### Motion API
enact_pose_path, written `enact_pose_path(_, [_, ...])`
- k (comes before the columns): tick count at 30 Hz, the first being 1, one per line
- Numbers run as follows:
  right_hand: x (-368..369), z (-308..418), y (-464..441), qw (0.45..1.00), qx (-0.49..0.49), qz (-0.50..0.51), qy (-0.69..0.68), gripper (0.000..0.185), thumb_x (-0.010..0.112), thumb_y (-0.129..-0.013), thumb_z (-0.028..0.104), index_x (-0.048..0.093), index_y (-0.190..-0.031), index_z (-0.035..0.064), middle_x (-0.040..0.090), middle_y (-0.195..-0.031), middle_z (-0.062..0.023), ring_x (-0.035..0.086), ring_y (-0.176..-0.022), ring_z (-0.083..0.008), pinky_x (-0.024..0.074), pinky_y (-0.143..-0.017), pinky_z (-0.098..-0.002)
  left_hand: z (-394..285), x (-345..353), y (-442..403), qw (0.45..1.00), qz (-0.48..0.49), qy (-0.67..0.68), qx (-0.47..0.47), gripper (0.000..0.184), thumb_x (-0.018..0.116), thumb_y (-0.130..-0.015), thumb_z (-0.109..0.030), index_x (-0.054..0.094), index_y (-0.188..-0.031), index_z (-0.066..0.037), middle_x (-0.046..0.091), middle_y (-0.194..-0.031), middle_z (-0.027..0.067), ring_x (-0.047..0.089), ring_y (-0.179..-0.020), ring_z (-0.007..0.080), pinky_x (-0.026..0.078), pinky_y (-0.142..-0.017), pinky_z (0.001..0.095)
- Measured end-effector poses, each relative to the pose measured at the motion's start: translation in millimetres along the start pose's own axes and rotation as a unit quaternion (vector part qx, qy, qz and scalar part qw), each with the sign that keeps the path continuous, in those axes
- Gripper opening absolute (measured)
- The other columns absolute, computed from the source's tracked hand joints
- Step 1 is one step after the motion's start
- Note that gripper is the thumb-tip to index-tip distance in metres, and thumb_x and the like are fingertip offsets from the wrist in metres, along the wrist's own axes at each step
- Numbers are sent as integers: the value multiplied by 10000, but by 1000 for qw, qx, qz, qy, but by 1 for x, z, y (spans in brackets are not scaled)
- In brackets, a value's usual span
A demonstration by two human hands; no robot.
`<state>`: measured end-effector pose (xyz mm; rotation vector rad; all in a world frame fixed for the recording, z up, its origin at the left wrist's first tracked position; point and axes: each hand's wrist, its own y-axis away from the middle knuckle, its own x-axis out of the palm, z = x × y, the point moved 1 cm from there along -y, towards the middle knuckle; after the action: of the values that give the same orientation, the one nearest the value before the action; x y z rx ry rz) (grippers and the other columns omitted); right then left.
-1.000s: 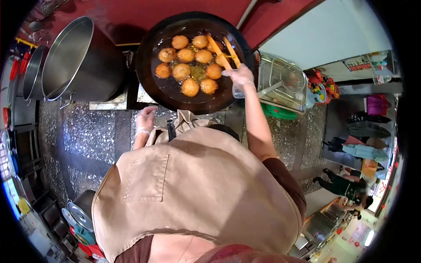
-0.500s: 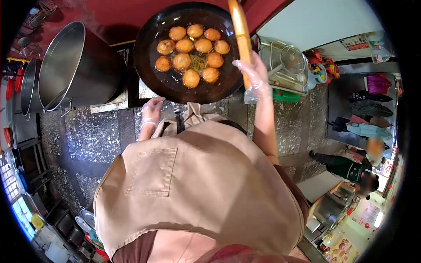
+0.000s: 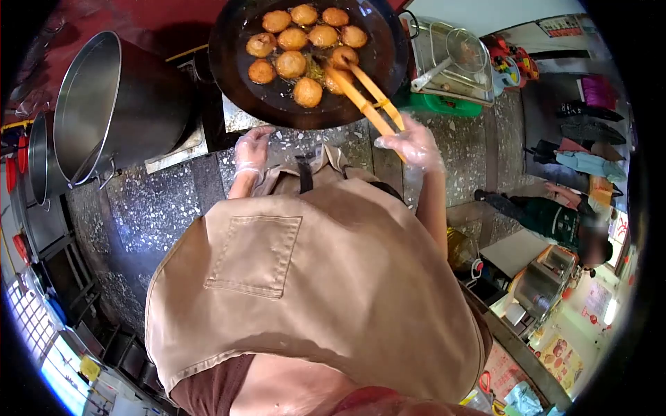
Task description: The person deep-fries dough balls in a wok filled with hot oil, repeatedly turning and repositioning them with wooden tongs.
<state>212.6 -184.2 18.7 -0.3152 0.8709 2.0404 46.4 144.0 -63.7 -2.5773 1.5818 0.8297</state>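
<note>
My right hand point(image 3: 415, 144), in a clear plastic glove, grips a pair of long bamboo chopsticks point(image 3: 374, 111). Their far ends reach over the rim into a large dark wok point(image 3: 239, 104), against the browned balls at its right side. Several round golden-brown fried balls point(image 3: 291, 64) lie in the oil, a few partly covered by the chopsticks. My left hand point(image 3: 251, 149), gloved too, hangs just below the wok's lower left edge, fingers loosely bent and nothing visible in it.
A tall metal pot point(image 3: 90, 104) stands left of the wok. On the right, a wire strainer point(image 3: 463, 52) lies on a rack above a green basin point(image 3: 451, 105). An oil jug point(image 3: 461, 253) is at my right. Farther right, another person point(image 3: 548, 215) stands near a steel counter unit.
My right hand has lowered and turned the chopsticks, previously raised beside the wok, so their ends are among the balls at the right. The wok appears higher in view.
</note>
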Motion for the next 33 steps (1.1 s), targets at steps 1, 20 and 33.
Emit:
enact_pose_path(1, [-2,12,11,998,28,3,59,722,834,-641,379,559,-1186,-7,677,-898,-146,649,-834,-204,495,-787,-323,-1,-1,1,1000,2,1,7,201,566,-872,-82,694,-1013,-19,702,-946,159,674,-858,227,499,-809,318])
enact_pose_path(20, [50,91,36,903,58,19,426,664,751,-697,412,543,-1144,-34,672,-1000,-216,646,-968,-353,507,-840,-428,12,-30,21,999,-21,18,44,176,572,-885,-104,701,-982,-33,715,-917,120,671,-864,192,500,-820,303])
enact_pose_path(33, [72,103,42,865,-92,-94,484,736,726,-694,322,473,-1256,-80,665,-936,-186,669,-870,-314,531,-786,-380,13,-40,26,999,-38,39,-3,168,583,-875,-86,703,-970,-18,717,-904,121,664,-845,167,497,-809,285])
